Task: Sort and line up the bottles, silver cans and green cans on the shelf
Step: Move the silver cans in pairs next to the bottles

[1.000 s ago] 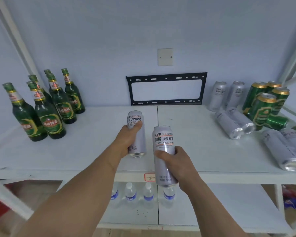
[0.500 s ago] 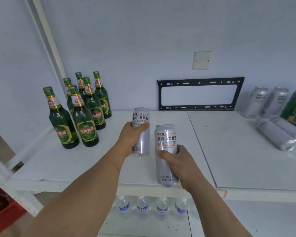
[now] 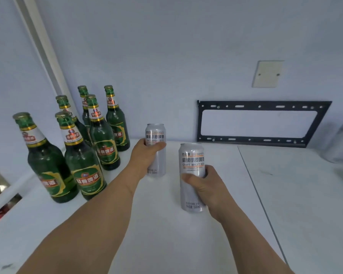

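So both hands carry cans leftward now, over white laminate shelf (image 3: 285, 194), closer to cluster of six green glass bottles (image 3: 81, 147) than second ago. Left hand (image 3: 145, 155) wraps farther tall silver aluminium can (image 3: 155, 135); right hand (image 3: 204, 186) grips nearer silver can (image 3: 191, 161). Guess silver row starts beside bottles. Cans smooth, cylindrical, matte; bottles glossy, gold foil necks. Black metal bracket (image 3: 261, 105) on wall.
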